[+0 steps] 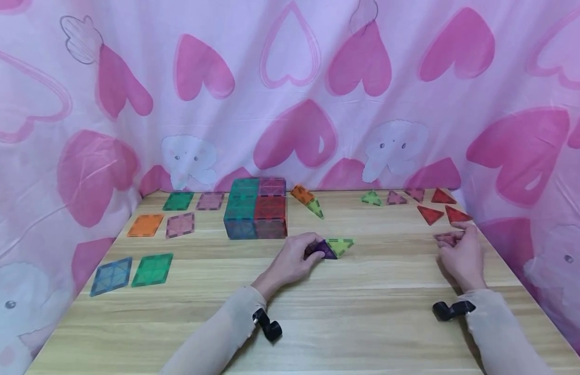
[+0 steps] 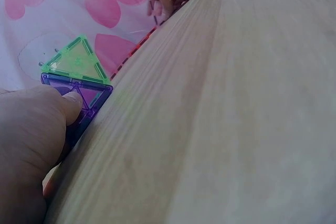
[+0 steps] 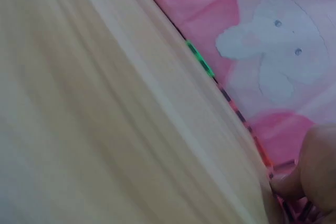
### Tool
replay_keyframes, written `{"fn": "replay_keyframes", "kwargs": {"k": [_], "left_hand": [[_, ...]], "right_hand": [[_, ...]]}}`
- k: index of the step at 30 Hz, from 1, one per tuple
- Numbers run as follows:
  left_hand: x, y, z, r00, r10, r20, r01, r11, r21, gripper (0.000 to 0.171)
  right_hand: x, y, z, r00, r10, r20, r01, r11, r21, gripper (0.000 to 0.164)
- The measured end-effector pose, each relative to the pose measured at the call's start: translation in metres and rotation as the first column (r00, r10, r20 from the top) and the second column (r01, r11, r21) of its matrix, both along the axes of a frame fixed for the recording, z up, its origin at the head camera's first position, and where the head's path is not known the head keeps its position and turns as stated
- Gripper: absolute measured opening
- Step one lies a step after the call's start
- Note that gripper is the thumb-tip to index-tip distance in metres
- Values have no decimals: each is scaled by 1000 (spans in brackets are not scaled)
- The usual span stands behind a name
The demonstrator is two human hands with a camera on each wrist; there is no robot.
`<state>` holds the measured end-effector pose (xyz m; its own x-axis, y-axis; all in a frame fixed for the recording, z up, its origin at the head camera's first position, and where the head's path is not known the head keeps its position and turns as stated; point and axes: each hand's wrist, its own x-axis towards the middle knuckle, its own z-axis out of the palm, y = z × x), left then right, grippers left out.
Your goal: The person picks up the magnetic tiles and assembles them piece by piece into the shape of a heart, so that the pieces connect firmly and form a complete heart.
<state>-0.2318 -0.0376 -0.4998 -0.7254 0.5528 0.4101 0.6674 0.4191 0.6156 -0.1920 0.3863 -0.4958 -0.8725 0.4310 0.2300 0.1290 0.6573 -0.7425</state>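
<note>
At the desk's (image 1: pixel 365 323) left lie a blue square tile (image 1: pixel 111 276) and a green square tile (image 1: pixel 152 270). Right of them stands a tile box (image 1: pixel 256 208), green, blue, purple and red. Next, the left hand (image 1: pixel 292 260) pinches a purple triangular tile (image 1: pixel 327 250), translucent with a darker ribbed frame; a lime-green triangular tile (image 1: pixel 340 245), dashed along its border, adjoins its edge. At far right, the right hand (image 1: pixel 463 255) pinches a pinkish triangular tile (image 1: pixel 445 239) near three red triangular tiles (image 1: pixel 430 214).

The left wrist view shows the thumb (image 2: pixel 73 106) across the purple face and the joined pair tilted up against the curtain (image 2: pixel 31 24), whereas the head view hides much of the purple tile. The right wrist view reduces the flat tiles to a thin coloured line, losing the shapes visible from the head.
</note>
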Motion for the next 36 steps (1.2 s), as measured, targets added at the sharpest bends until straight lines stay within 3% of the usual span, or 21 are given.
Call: {"fn": "replay_keyframes", "kwargs": {"k": [4, 6, 8, 11, 13, 15, 21, 29, 36], "left_hand": [[-1, 0, -1, 1000, -3, -2, 3, 1000, 1, 15], [-1, -1, -1, 1000, -4, -8, 4, 1000, 10, 15], [-1, -1, -1, 1000, -6, -17, 7, 1000, 15, 14], [-1, -1, 0, 1000, -5, -29, 6, 1000, 19, 14], [-1, -1, 0, 999, -3, -32, 4, 1000, 15, 14], [-1, -1, 1, 999, 0, -32, 1, 1000, 12, 13], [-1, 0, 0, 1000, -9, -23, 9, 1000, 13, 14], [0, -1, 2, 1000, -18, -11, 19, 999, 27, 13], [-1, 0, -2, 999, -25, 25, 24, 999, 38, 17]], "right_hand": [[1, -24, -2, 988, 133, -77, -129, 990, 52, 33], [1, -43, -2, 967, 232, -103, -226, 972, 61, 26], [2, -63, -3, 932, 341, -118, -339, 940, 43, 24], [4, -94, -4, 860, 494, -126, -500, 866, -13, 25], [6, -111, -5, 819, 561, -122, -568, 822, -36, 25], [8, -125, -5, 801, 588, -113, -596, 801, -50, 24], [12, -139, -4, 815, 573, -87, -579, 813, -57, 25], [13, -138, -3, 796, 598, -94, -604, 795, -64, 25], [11, -125, -6, 799, 596, -80, -600, 799, -44, 22]]}}
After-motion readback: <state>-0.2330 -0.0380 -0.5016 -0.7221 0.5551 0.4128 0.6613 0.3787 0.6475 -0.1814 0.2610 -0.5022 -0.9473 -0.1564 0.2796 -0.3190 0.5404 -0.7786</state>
